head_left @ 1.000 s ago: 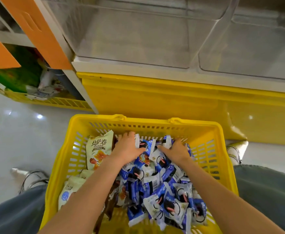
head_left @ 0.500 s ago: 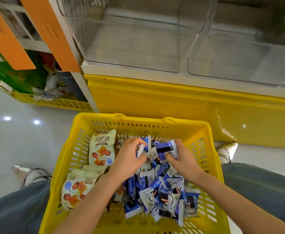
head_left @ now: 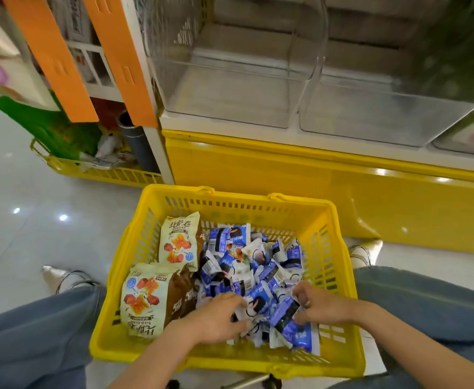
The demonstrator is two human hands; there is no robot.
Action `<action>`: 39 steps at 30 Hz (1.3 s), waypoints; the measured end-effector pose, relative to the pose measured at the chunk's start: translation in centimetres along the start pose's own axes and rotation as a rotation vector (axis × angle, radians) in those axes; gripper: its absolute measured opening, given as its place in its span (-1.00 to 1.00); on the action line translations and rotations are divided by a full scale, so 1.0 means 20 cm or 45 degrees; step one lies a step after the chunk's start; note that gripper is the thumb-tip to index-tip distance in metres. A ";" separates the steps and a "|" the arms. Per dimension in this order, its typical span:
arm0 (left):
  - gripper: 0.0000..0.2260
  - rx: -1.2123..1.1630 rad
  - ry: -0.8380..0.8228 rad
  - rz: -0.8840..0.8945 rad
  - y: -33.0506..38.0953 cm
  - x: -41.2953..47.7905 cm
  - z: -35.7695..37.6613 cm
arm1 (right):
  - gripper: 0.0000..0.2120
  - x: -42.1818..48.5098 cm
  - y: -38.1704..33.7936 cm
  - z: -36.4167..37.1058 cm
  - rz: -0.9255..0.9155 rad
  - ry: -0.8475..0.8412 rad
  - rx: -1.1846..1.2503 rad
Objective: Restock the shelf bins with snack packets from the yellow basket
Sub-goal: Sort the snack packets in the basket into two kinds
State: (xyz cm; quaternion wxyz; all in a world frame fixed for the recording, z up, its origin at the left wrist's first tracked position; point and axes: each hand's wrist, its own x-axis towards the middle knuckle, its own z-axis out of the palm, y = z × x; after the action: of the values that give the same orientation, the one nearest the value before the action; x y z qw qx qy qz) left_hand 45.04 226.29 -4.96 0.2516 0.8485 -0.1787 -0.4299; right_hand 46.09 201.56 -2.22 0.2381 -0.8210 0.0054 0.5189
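The left hand (head_left: 216, 318) and right hand (head_left: 321, 306) each clutch blue snack packets (head_left: 258, 301) between them; squeezing the bundle inward before lifting should keep strays from dropping.

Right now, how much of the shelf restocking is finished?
Nothing looks done: the two clear plastic shelf bins look empty. In hand: the left hand and right hand grip small blue-and-white snack packets inside the yellow plastic basket. Left: that whole blue pile, plus the larger cream packets and brown packets beside it.
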 end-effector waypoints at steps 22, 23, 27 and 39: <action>-0.41 -0.078 0.355 -0.219 -0.18 0.65 -0.42 | -0.26 0.75 -0.25 -0.07 -0.002 0.620 0.280; -0.43 -0.071 0.389 -0.223 -0.18 0.66 -0.41 | -0.28 0.75 -0.24 -0.08 0.007 0.634 0.253; -0.50 -0.064 0.490 -0.224 -0.19 0.68 -0.40 | -0.40 0.72 -0.20 -0.11 0.012 0.734 0.199; -0.52 -0.412 0.682 0.024 -0.04 0.29 -0.37 | -0.62 0.33 -0.31 -0.08 -0.280 0.807 0.176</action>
State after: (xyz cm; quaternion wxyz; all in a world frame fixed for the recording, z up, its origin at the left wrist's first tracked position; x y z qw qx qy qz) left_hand 54.53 226.02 -5.40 0.4253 0.8789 -0.0432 -0.2117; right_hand 52.12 208.01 -4.89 0.3341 -0.9190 0.0257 0.2075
